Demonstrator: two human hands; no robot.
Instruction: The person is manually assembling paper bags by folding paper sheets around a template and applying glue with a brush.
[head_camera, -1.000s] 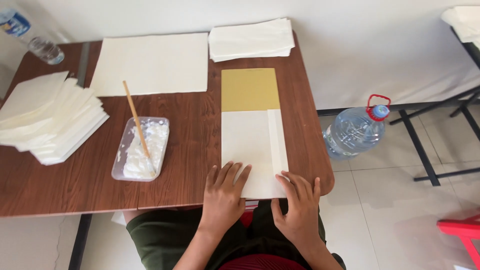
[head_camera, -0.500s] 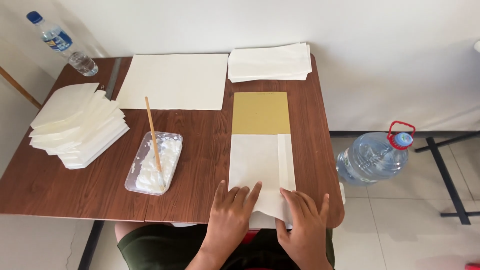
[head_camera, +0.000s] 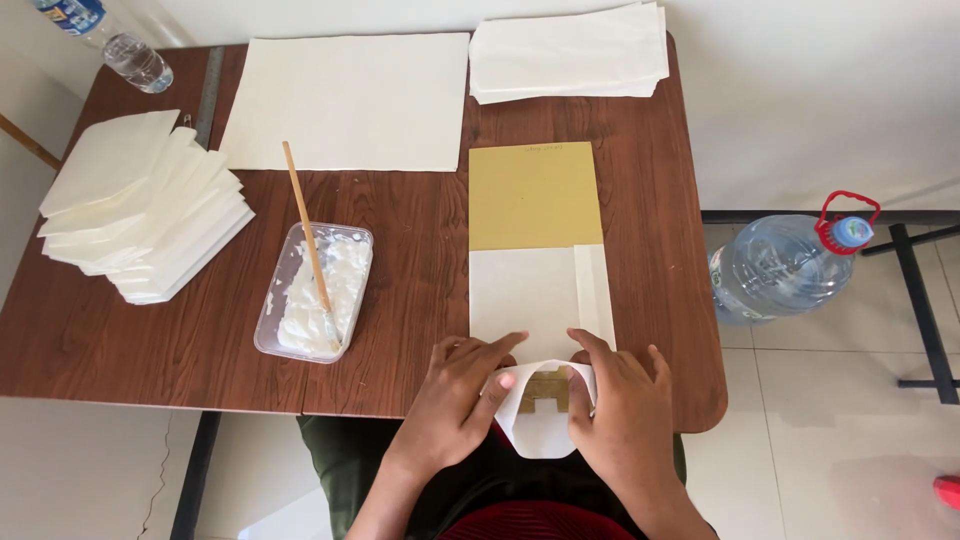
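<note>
Both hands sit palms-down at the table's (head_camera: 400, 250) near edge: left hand (head_camera: 462, 400) and right hand (head_camera: 620, 415) pinching the white paper's (head_camera: 530, 300) curled-up bottom flap over the yellow card (head_camera: 533, 195).

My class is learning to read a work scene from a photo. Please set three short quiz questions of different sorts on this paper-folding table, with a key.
1. True or false: the brush rests in the plastic tray of white paste.
2. Which hand is nearer the tray? A) left hand B) right hand
3. Fill in: the mustard card lies partly under a sheet of ____ paper.

Key: 1 true; 2 A; 3 white. Both hands press the folded lower end of that paper at the table's near edge.
</note>
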